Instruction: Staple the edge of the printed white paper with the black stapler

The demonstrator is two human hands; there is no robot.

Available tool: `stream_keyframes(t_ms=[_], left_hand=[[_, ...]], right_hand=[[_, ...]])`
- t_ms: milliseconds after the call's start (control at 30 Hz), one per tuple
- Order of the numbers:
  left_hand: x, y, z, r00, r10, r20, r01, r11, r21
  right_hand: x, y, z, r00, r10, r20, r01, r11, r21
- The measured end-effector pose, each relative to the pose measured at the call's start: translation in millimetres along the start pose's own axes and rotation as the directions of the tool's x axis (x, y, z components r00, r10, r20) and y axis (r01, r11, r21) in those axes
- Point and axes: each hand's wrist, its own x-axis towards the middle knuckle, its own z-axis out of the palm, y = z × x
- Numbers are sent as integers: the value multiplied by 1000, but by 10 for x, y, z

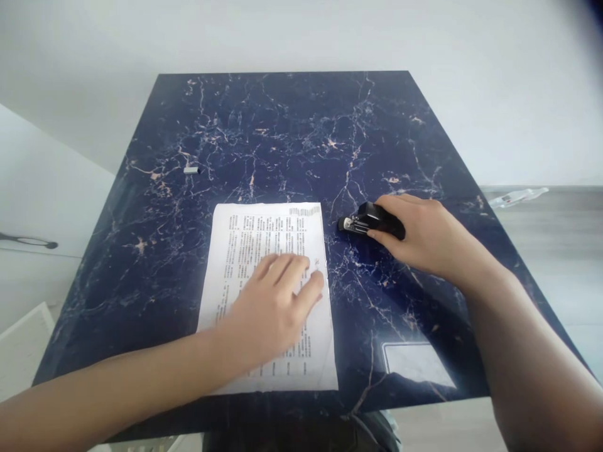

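Observation:
Printed sheets of paper [226, 263] lie on a dark blue marbled table, the text running sideways and a barcode at the far right corner. Over the paper is my left hand [277, 307], fingers apart and slightly bent, holding nothing; whether it presses on the paper I cannot tell. To the right of the paper, my right hand [419, 235] is wrapped round a black stapler [372, 218]. The stapler's front end points left, toward the paper's edge, with a small gap between them. My palm and fingers hide its rear part.
A small pale block, perhaps a strip of staples [191, 170], lies on the left side of the table [282, 138]. A bright reflection shows at the front right of the tabletop. White walls stand behind and to the left. A white object [518, 197] lies beyond the right edge.

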Motion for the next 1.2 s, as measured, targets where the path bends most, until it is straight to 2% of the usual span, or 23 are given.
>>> stream_keyframes(t_ms=[100,200,267,367,500,633,833,1067,1200], left_hand=[[-118,287,-10,997,-20,74,18,1000,22],[-151,396,48,989,-58,134,55,998,27],[-117,343,99,988,-68,137,64,997,34],[-59,240,103,993,-95,71,90,994,65],[-92,303,-4,998,-57,-15,58,998,19],[-155,388,-17,1000,-7,-18,6,999,-38],[-131,289,71,1000,11,-11,-12,998,-69],[-76,201,109,994,-25,-105,8,988,-154],[-26,78,148,987,-92,-129,75,988,-136]], right_hand=[[17,-8,19,999,18,-48,-20,1000,-24],[30,-26,29,997,18,-74,-21,999,-40],[31,-36,28,997,14,-75,-18,999,-46],[25,-43,23,997,13,-72,-17,999,-49],[18,-45,14,998,6,-68,-9,999,-42],[6,-37,-8,998,-15,-56,13,1000,-26],[-33,-56,-43,998,-61,6,61,998,-25],[-42,-118,-57,996,-83,17,82,997,12],[-64,-123,-81,990,-125,60,126,992,1]])
